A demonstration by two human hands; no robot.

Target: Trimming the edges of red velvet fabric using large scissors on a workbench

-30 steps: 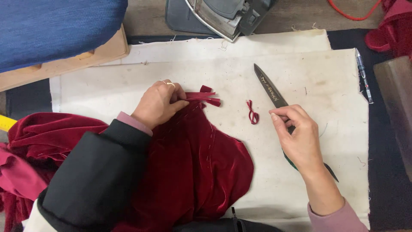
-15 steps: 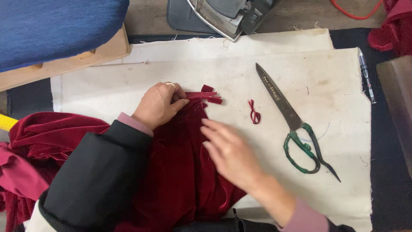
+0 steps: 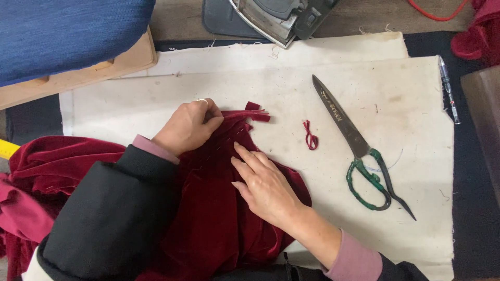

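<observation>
Your left hand (image 3: 187,127) pinches red velvet garment (image 3: 224,224) edge; your right hand (image 3: 265,184) flat, fingers spread, pressing velvet; scissors (image 3: 359,151) well apart.

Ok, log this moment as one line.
left hand pinching red velvet edge | right hand flat on velvet | scissors lying on cloth

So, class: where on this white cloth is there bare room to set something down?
Bare: the white cloth above the left hand, and between the scissors and pen. Crowded: lower left, where both hands, the right hand included, press on red velvet; a red scrap lies mid-cloth.
</observation>
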